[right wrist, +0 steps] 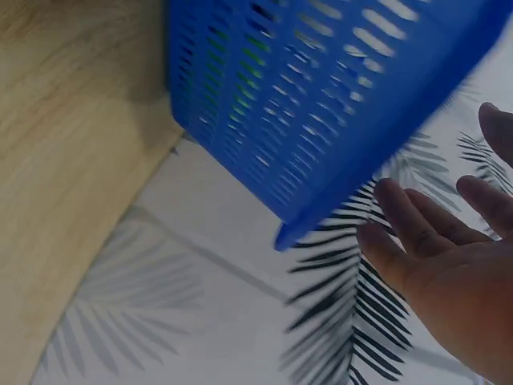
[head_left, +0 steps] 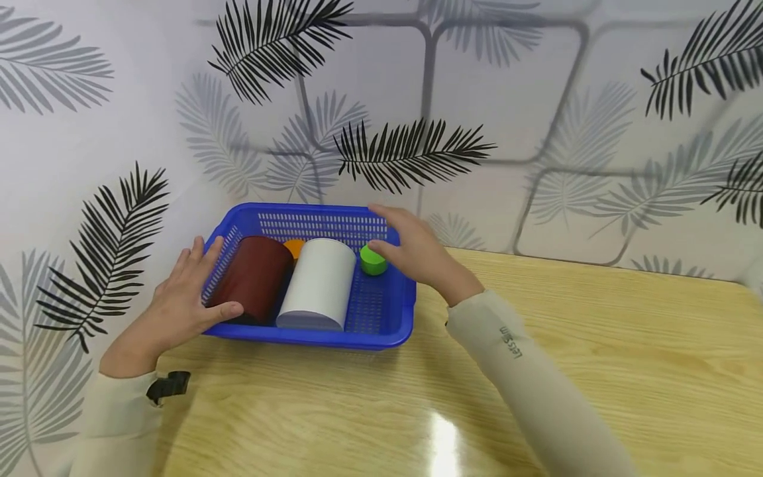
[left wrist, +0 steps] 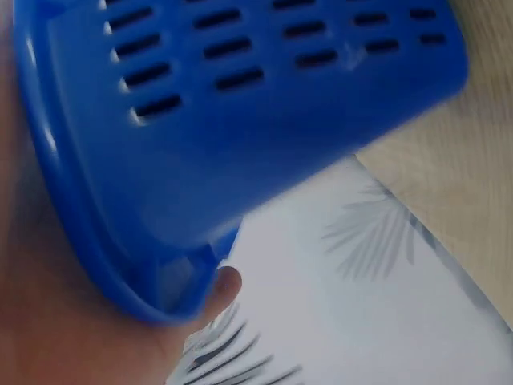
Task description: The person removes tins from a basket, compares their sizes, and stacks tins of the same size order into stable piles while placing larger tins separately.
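Note:
A blue plastic basket (head_left: pixel 310 336) with slotted walls stands on the table. Inside lie a dark red-brown cylinder (head_left: pixel 256 278) and, to its right, a white cylinder (head_left: pixel 318 281). A small green round piece (head_left: pixel 373 263) sits near the right end, and part of an orange piece (head_left: pixel 294 247) shows behind the cylinders. My left hand (head_left: pixel 181 298) is at the basket's left rim, fingers spread and thumb over the front corner. Over the right end hovers my right hand (head_left: pixel 424 255), fingers loosely extended; in the right wrist view its fingers (right wrist: pixel 417 228) are apart from the basket wall.
The wood-grain table (head_left: pixel 596 344) extends to the right and in front of the basket. Directly behind and to the left rises a pale wall covering (head_left: pixel 369 79) with leaf prints. A black strap (head_left: pixel 169 385) hangs at the left sleeve.

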### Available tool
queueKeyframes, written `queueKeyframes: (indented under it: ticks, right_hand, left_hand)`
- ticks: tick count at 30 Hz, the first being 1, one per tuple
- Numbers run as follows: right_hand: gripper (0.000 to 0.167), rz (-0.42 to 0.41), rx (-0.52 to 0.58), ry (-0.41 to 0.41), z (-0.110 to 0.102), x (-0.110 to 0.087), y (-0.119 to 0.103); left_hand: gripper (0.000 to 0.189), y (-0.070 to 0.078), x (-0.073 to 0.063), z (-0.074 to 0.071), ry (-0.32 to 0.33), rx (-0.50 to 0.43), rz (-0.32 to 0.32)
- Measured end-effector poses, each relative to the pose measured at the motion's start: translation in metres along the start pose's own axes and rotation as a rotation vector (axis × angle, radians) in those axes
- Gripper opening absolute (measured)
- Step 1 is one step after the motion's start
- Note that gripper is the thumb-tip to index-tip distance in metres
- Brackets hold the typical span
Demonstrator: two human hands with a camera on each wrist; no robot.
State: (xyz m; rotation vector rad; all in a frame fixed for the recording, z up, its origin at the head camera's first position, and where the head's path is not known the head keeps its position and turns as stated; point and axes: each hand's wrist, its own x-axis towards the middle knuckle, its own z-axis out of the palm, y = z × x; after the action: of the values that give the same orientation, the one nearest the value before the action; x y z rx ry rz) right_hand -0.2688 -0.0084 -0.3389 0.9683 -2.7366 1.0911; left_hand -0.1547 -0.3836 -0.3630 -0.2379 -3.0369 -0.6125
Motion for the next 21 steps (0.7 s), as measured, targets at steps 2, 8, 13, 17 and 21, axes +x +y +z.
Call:
queueKeyframes:
  ticks: [2,8,13,17,21]
  right_hand:
    - [0.059,0.038,0.025,-0.017,0.006,0.007,0.002]
    - [0.059,0.116,-0.081,-0.102,0.023,0.028,0.014]
    - [0.063,0.137,-0.315,-0.156,0.031,0.037,0.021]
    - [0.066,0.171,-0.363,-0.192,0.033,0.038,0.023]
    - [0.064,0.177,-0.35,-0.203,0.031,0.042,0.022]
  left_hand:
    - [0.116,-0.003,0.0,-0.001,-0.013,-0.006,-0.019]
    - [0.118,-0.006,-0.001,-0.001,-0.05,-0.04,-0.051]
    - [0.121,-0.006,-0.002,0.0,-0.062,-0.084,-0.051]
    - [0.122,-0.006,-0.002,0.0,-0.06,-0.101,-0.037]
    - [0.122,-0.007,-0.001,-0.002,-0.057,-0.103,-0.026]
